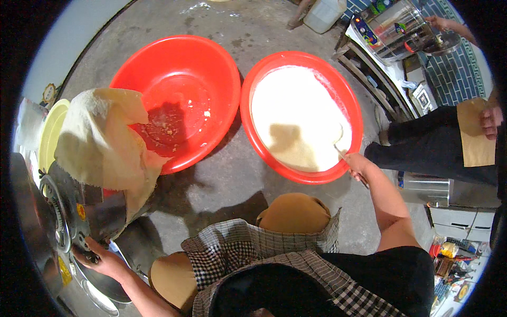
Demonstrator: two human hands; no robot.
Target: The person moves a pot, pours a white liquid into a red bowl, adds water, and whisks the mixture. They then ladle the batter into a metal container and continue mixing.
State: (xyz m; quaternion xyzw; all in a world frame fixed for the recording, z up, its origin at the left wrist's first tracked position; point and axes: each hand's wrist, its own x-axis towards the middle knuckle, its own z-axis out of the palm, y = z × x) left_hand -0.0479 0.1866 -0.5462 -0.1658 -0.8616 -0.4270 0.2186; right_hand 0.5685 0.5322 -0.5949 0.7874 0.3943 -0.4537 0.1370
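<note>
My right hand grips the handle of a ladle at the right rim of a red plastic basin. The ladle's bowl dips into a white, milky liquid, partly overexposed by bright light. At the lower left, my left hand is around a dark knob on a stainless-steel machine; its fingertips are partly hidden. A pale cloth drapes over the top of that machine and hangs over the rim of a second red basin, which holds wet residue and white crumbs.
Another person's legs stand close at right, and a hand reaches a steel dispenser on a table. A plastic jug stands behind. A yellow basin is at left. My knees are near the basins on the concrete floor.
</note>
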